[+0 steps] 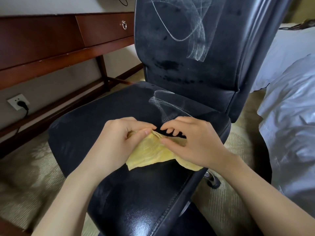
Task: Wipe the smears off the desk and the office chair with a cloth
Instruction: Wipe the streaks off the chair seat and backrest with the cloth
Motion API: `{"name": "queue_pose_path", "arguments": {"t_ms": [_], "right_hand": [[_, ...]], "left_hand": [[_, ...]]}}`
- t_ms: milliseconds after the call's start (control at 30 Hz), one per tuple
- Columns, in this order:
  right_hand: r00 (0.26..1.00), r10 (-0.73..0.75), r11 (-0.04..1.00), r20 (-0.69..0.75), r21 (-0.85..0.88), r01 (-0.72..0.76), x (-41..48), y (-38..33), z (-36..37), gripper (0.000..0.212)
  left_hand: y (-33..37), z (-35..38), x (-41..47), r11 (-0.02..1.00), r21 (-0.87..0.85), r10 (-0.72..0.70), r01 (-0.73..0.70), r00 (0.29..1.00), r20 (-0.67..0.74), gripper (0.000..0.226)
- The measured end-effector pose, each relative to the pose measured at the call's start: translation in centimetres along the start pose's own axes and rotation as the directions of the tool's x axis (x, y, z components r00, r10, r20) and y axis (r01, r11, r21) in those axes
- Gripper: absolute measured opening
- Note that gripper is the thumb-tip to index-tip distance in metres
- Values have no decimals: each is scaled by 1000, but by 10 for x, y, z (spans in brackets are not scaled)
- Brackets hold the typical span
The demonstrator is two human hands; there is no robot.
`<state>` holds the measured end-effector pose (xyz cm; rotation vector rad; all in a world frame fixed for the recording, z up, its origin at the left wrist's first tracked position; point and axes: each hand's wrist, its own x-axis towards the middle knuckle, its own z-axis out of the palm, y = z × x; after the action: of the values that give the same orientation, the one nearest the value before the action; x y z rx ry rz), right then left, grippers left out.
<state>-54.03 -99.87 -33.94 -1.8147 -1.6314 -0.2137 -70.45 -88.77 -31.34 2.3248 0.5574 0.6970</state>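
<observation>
Crumpled yellow cloth point(150, 154) on black chair seat point(102, 116), white smears point(162, 103) (backrest too)

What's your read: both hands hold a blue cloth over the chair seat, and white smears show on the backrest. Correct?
Not quite: the cloth is yellow, not blue. The head view shows the left hand and right hand holding it over the chair seat, with white smears on the backrest.
</observation>
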Motion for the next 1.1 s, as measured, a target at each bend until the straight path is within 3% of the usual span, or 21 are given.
{"name": "queue_pose_path", "arguments": {"t_ms": [100, 233, 333, 433, 567, 667, 700, 767, 833, 900, 933, 1000, 1100], "right_hand": [[998, -9, 1000, 60, -17, 10, 9, -2, 2, 13], [968, 5, 941, 251, 325, -89, 29, 2, -13, 12], [913, 55, 855, 404, 453, -252, 43, 6, -24, 14], [889, 185, 677, 419, 601, -424, 48, 13, -29, 19], [845, 374, 365, 381, 777, -512, 40, 32, -33, 24], [708, 642, 216, 295, 816, -536, 29, 57, -37, 28], [668, 695, 239, 267, 790, -565, 25, 65, -40, 24], [627, 746, 388, 225, 619, -683, 15, 81, -41, 20], [653, 743, 613, 147, 242, -752, 4, 90, -33, 17], [771, 635, 772, 40, -64, -633, -1, 85, -23, 9], [841, 540, 839, 20, -95, -536, -3, 82, -19, 18], [933, 341, 939, 113, -82, -333, -3, 74, -16, 18], [911, 181, 976, 371, -184, -119, -3, 69, -5, 24]], "left_hand": [[3, -3, 0, 999, 15, 46, -46, 999, -1, 22], [0, -16, 1, 997, 26, 67, -66, 997, -37, 23], [-6, -28, 1, 994, 85, 78, -71, 994, -78, 25], [-12, -39, -2, 987, 151, 77, -50, 982, -175, 25], [-25, -56, -10, 987, 154, 75, -44, 976, -204, 23], [-40, -68, -15, 991, 130, 63, -28, 960, -272, 21], [-44, -70, -17, 991, 134, 60, -22, 956, -288, 21], [-54, -68, -17, 988, 156, 28, 14, 964, -265, 21], [-62, -58, -16, 963, 251, -45, 101, 974, -222, 31], [-65, -40, -17, 920, 334, -139, 205, 968, -210, 35], [-63, -31, -17, 910, 355, -152, 213, 970, -191, 30], [-57, -13, -17, 921, 359, -119, 147, 988, -99, 15], [-52, 11, -14, 909, 407, -110, 89, 993, 29, 15]]}}
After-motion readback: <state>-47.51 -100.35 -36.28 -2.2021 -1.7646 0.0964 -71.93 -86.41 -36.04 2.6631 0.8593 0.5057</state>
